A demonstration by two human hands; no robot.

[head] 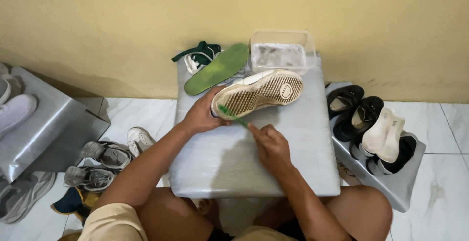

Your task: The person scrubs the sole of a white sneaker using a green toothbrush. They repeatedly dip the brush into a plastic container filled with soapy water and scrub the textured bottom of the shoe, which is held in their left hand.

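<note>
Bracing the shoe (259, 93) sole-up in our left hand (201, 116) so the brush (231, 115), pinched in our right hand (271, 145), reaches the tread.

Head view: worn on the person's head, steep downward look, facing the yellow wall (97, 21).
Nearness: close over grey wrapped table (293, 163).
Views: one only.

**Grey work block and its load**

Low grey padded block (293, 163) set against yellow wall, on white tiled floor (439, 202). On top: white shoe (259, 92) on its side, sole outward; green insole (217, 69) at back left; bundle of green and white laces (198, 55) beside insole; clear plastic tub (282, 51) of foamy water at back right.
</note>
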